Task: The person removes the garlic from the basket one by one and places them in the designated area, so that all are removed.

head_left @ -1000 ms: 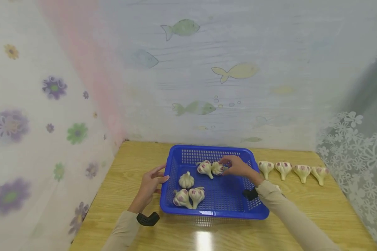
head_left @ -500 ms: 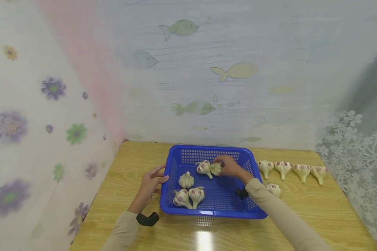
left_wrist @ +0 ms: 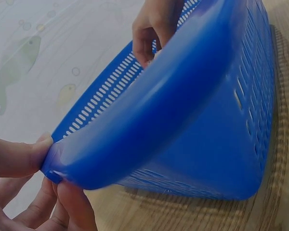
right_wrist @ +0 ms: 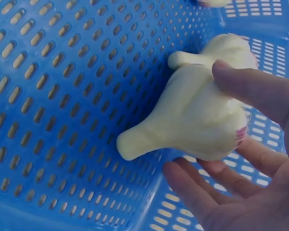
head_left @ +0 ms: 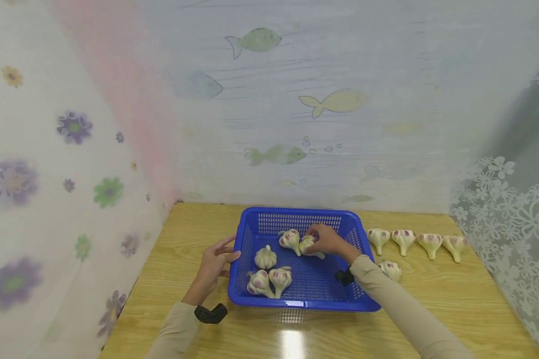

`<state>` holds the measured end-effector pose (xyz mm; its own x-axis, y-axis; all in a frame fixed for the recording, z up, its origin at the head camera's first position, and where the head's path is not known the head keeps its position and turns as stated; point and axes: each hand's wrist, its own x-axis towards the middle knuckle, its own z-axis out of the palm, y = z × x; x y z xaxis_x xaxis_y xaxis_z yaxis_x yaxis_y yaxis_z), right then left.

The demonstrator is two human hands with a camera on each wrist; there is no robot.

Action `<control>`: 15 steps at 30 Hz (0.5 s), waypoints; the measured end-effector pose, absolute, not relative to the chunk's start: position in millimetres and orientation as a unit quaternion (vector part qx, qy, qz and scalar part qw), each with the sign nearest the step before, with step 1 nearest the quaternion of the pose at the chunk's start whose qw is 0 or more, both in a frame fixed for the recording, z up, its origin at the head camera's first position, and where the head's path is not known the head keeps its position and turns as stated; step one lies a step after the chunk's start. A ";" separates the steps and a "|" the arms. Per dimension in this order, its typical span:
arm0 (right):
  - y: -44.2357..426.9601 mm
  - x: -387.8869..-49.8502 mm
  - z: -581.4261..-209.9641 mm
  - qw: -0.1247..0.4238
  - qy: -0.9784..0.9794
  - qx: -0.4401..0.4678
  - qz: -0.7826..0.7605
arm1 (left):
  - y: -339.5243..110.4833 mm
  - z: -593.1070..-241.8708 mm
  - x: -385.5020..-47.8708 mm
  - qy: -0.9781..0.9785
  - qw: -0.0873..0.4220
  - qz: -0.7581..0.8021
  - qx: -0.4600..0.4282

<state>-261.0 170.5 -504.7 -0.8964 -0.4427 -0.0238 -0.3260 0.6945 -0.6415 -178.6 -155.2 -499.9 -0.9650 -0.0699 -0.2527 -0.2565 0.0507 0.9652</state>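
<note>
A blue plastic basket (head_left: pixel 303 305) with slotted walls stands on the wooden table. My left hand (head_left: pixel 213 267) pinches its left rim; in the left wrist view the thumb lies above the rim and the fingers curl beneath. Inside the basket, my right hand (head_left: pixel 328 240) holds a garlic bulb (right_wrist: pixel 192 115) between thumb and fingers, its stem slanting down toward the basket floor. Right beside it lies another garlic bulb (head_left: pixel 289 240). Toward the basket's left side rest a paler garlic bulb (head_left: pixel 265 258) with its stem up and two purple-marked garlic bulbs (head_left: pixel 258 283), side by side.
Right of the basket, several garlic bulbs (head_left: pixel 403 240) lie in a row on the table (head_left: pixel 453 299), stems toward me. One more garlic bulb (head_left: pixel 392 270) sits nearer, partly behind my right sleeve. A curtain (head_left: pixel 269 124) with fish drawings hangs behind the table.
My right hand has moved slightly left and closed around the garlic bulb, whose stem has turned toward the lower right. The left hand keeps its place on the rim.
</note>
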 end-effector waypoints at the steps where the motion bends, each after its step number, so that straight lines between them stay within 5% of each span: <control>1: 170.5 -260.7 -504.5 0.092 0.915 -0.207 -0.333 | -155.2 -499.8 -178.6 0.722 0.068 0.680 -0.113; 15: 179.2 -259.1 -500.4 0.121 0.894 -0.218 -0.373 | -155.2 -499.4 -177.0 0.722 0.069 0.680 -0.104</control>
<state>-259.1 179.2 -500.4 -0.8761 -0.4793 -0.0529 -0.2991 0.6263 -0.7200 -177.0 -155.2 -499.4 -0.9686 -0.0562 -0.2423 -0.2452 0.0523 0.9681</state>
